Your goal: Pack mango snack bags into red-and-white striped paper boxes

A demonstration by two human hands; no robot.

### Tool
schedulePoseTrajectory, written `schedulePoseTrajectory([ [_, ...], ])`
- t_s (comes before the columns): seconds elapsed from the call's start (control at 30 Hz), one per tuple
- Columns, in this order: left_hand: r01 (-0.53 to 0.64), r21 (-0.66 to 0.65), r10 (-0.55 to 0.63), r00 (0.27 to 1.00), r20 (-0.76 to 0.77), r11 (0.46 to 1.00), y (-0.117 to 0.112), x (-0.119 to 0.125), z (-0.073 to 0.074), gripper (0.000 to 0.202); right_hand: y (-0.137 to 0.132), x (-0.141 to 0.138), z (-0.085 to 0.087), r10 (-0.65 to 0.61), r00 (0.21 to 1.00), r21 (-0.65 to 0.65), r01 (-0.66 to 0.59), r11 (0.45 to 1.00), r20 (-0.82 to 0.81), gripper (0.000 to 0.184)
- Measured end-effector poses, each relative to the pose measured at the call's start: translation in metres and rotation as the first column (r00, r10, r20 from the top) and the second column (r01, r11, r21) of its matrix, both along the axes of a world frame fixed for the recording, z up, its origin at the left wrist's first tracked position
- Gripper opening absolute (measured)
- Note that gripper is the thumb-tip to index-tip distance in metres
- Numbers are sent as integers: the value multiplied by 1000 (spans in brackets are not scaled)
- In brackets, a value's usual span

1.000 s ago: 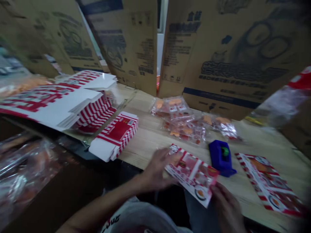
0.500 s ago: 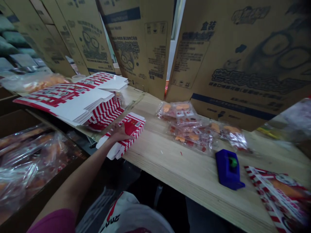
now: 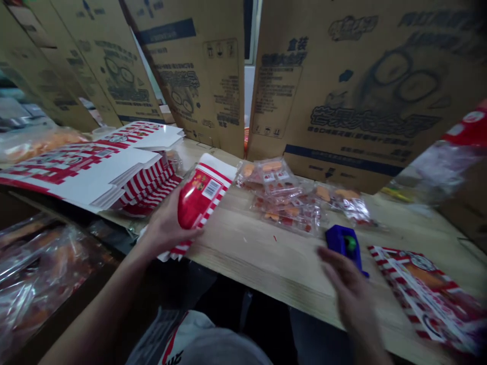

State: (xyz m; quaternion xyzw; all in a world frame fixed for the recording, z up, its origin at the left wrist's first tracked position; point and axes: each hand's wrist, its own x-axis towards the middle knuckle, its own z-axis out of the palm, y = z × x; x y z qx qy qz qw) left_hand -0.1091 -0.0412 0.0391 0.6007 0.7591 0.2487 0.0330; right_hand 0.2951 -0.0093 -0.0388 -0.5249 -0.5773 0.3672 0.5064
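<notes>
My left hand (image 3: 164, 226) grips a flat red-and-white striped carton (image 3: 201, 191) and lifts it off a small stack of flat cartons (image 3: 175, 251) at the near edge of the wooden table (image 3: 266, 253). My right hand (image 3: 348, 291) hovers open above the table edge, fingers apart and blurred, just in front of a blue tape dispenser (image 3: 344, 243). Clear packets of orange snacks (image 3: 289, 195) lie in a loose pile behind the dispenser. A printed red-and-white box (image 3: 426, 289) lies flat to the right of my right hand.
A fanned stack of flat striped cartons (image 3: 95, 162) covers the table's left end. Tall brown cardboard boxes (image 3: 361, 86) wall off the back. Plastic bags of orange snacks (image 3: 34, 263) sit low on the left. A clear bag (image 3: 445, 162) lies at the right.
My left hand, which rested on the small carton stack, has picked up the top carton and tilted it up. My right hand has come back into view near the tape dispenser.
</notes>
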Motion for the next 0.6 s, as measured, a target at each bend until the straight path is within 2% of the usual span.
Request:
schedulePoseTrajectory([
  [0.03, 69, 44, -71, 997, 30, 997, -7, 19, -1, 112, 3, -29, 0, 193, 974, -58, -201, 978, -122, 42],
  [0.07, 139, 78, -144, 988, 64, 987, -14, 39, -5, 113, 4, -57, 2, 329, 910, -58, -353, 934, -254, 52],
  [0.13, 251, 120, -266, 955, 132, 960, -22, 74, -21, 110, 5, -104, 6, 483, 766, -26, -544, 839, -425, 60],
  [0.2, 292, 174, -324, 924, 204, 941, -25, 100, -41, 106, 5, -128, 8, 505, 712, -32, -593, 805, -488, 51],
  [0.23, 284, 202, -330, 909, 254, 937, -24, 108, -51, 105, 5, -131, 7, 490, 713, -44, -587, 808, -502, 49],
  [0.3, 245, 229, -321, 854, 409, 942, -20, 117, -67, 103, 5, -124, 1, 419, 754, -77, -523, 849, -505, 45],
  [0.37, 212, 199, -291, 726, 623, 957, -14, 120, -77, 96, 5, -107, -8, 323, 815, -107, -421, 901, -481, 40],
  [0.47, 194, 92, -168, 425, 889, 977, -8, 121, -84, 59, 6, -85, -22, 199, 880, -140, -283, 949, -430, 30],
  [0.53, 186, 24, -69, 240, 968, 982, -6, 122, -87, 33, 6, -76, -29, 176, 889, -144, -258, 955, -423, 29],
  [0.6, 192, 5, -28, 116, 993, 981, -7, 124, -90, 29, 6, -72, -33, 171, 886, -153, -259, 954, -430, 29],
])
